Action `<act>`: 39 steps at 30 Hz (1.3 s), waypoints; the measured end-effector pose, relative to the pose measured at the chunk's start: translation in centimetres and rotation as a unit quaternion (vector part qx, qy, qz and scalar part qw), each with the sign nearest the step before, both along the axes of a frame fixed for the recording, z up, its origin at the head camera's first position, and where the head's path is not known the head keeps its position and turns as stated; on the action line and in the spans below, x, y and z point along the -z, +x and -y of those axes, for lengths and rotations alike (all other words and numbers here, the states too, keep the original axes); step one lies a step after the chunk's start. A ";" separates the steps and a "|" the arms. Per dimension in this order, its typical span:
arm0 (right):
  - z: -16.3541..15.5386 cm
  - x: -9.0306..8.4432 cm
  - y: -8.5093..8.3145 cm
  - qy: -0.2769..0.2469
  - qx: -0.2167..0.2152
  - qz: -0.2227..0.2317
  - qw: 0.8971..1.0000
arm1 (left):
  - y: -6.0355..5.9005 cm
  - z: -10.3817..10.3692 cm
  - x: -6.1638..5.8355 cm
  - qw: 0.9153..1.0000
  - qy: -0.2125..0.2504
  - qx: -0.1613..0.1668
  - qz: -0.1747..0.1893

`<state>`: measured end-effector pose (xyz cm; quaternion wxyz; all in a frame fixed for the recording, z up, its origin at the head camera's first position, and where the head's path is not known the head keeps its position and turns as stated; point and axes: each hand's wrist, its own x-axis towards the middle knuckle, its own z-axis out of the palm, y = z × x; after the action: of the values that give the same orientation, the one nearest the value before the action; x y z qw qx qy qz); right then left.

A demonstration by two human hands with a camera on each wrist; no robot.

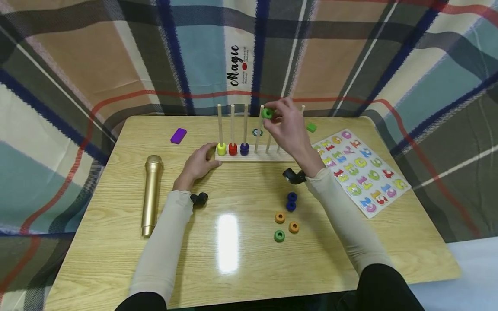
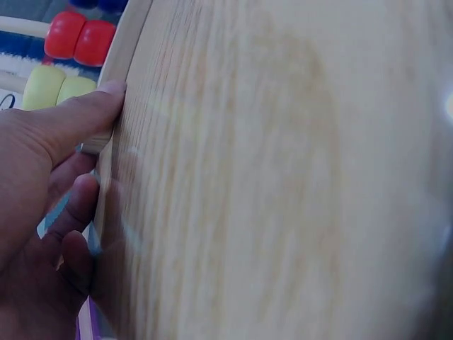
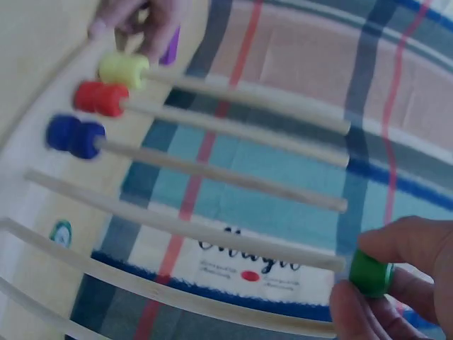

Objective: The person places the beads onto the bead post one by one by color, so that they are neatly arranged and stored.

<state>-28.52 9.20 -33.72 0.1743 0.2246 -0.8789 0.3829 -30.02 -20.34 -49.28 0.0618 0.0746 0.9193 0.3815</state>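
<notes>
A wooden peg stand (image 1: 249, 159) with several upright pegs is at the back of the table. Yellow rings (image 1: 221, 149), red rings (image 1: 232, 149) and dark blue rings (image 1: 244, 149) sit low on its three left pegs. My left hand (image 1: 197, 165) grips the left end of the base, thumb (image 2: 92, 110) along the front edge. Up by the tip of the fourth peg (image 3: 184, 223), my right hand (image 1: 288, 129) pinches a green ring (image 3: 371, 275) between thumb and fingers. In the right wrist view the ring is right beside the peg's end.
Loose blue rings (image 1: 291, 201), orange rings (image 1: 293, 227) and a green ring (image 1: 279, 236) lie in front of the stand. A gold microphone-like cylinder (image 1: 151, 194) lies left, near a purple block (image 1: 178, 135). Right are a number sheet (image 1: 362, 172) and a green block (image 1: 311, 127).
</notes>
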 end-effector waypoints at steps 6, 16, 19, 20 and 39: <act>0.4 -0.2 -1.9 0.024 0.033 -0.039 0.998 | 0.0 -0.6 0.1 1.000 0.002 0.006 -0.001; 0.4 -0.2 -2.5 0.080 0.045 -0.008 0.996 | -0.2 -0.8 0.0 1.000 -0.001 0.001 -0.001; 0.1 0.0 -2.3 0.089 0.047 -0.003 0.995 | -0.3 -0.8 0.0 1.000 -0.003 0.007 -0.002; -0.1 0.0 -2.1 0.086 0.048 -0.004 0.995 | -0.3 -0.8 0.1 1.000 -0.003 0.009 -0.003; -6.1 9.3 15.4 0.293 -0.245 0.165 0.909 | -0.2 -0.1 0.2 1.000 -0.009 0.001 -0.001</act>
<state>-13.08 15.29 -43.00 -0.1463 0.4076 -0.8851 0.1703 -30.17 -20.29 -49.45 0.0618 0.0753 0.9227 0.3729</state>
